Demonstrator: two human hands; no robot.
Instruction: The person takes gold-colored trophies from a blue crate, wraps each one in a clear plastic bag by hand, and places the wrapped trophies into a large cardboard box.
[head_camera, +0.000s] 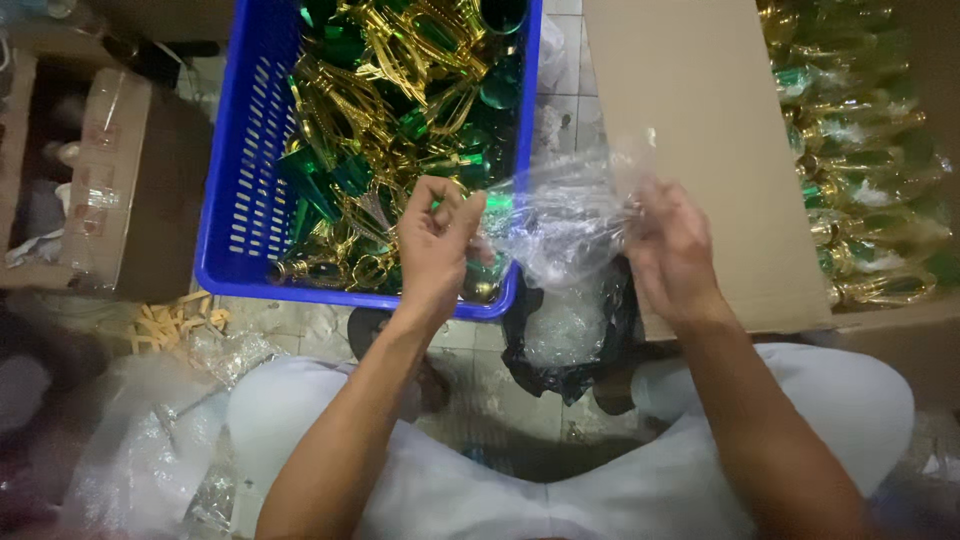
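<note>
Clear plastic bag (565, 215) stretched between left hand (435, 245) and right hand (672, 250)

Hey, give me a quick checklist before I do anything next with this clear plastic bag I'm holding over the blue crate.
1. Both hands on the bag: ok. The left hand and right hand each pinch an edge of the clear plastic bag.
2. Bag mouth open: cannot tell, the film is crumpled and blurred.
3. Bag empty: cannot tell through the glare.
4. Parts within reach: ok. The blue crate of green and gold pieces sits just beyond the left hand.
5. Cardboard box open: ok, wrapped pieces show inside on the right.
6. Spare bags nearby: ok, a black bag holds clear film below the hands.
</note>
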